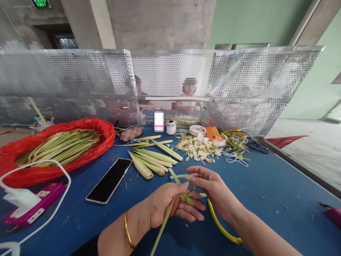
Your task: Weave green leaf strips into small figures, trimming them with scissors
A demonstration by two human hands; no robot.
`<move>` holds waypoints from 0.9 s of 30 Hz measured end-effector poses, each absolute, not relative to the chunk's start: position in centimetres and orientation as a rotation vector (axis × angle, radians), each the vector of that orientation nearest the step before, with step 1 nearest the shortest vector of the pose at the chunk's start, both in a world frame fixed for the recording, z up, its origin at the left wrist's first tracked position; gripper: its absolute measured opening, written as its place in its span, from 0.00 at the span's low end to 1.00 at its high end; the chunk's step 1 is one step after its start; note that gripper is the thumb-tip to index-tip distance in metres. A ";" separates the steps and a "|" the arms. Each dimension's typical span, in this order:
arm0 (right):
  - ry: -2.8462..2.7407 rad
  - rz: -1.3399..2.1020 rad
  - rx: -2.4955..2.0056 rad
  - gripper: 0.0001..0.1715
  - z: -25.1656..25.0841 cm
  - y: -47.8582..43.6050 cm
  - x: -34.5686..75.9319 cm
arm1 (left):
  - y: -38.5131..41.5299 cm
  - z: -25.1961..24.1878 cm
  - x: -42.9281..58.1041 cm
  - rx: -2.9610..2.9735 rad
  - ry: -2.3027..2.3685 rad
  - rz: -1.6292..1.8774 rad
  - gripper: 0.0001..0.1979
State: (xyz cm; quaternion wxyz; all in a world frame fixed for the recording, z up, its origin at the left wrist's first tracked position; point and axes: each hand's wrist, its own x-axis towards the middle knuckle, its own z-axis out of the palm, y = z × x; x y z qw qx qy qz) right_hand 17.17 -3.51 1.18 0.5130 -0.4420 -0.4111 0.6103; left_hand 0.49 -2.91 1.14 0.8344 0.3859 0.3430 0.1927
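Observation:
Both hands are close together above the blue table. My left hand (173,202), with a gold bangle on the wrist, pinches crossed strips of green leaf (165,222) between thumb and fingers; one long strip trails down toward me. My right hand (209,183) is closed on the upper end of the same folded strips, its fingertips by my left thumb. How the strips interlace is partly hidden by the fingers. Below my right wrist lies a yellow curved handle or tube (222,227). Just beyond the hands is a fan of pale green husk-like leaves (151,160).
At left a red plastic bag (106,131) holds long green stalks (64,144), near a black phone (109,181) and a purple power strip (39,204). Leaf scraps (198,147), a tape roll (197,130) and a white canister (171,127) line the back. A perforated metal screen (170,67) stands behind; people sit beyond.

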 end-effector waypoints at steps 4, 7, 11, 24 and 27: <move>-0.836 1.395 -1.020 0.23 0.5 -3.2 17.1 | -2.9 1.2 0.4 0.809 0.718 0.452 0.16; -0.885 1.216 -1.070 0.24 0.0 -2.7 17.6 | -2.6 1.2 0.5 0.674 0.749 0.536 0.21; -1.173 0.610 -1.289 0.21 0.0 -2.7 18.3 | -2.3 1.2 0.7 0.497 0.767 0.736 0.19; -1.539 1.158 -1.164 0.13 -1.2 -5.9 12.6 | -2.6 0.9 1.3 0.450 0.734 0.956 0.17; -1.500 1.412 -1.165 0.12 -0.4 -6.0 13.8 | -2.3 0.7 1.0 0.454 0.709 0.970 0.17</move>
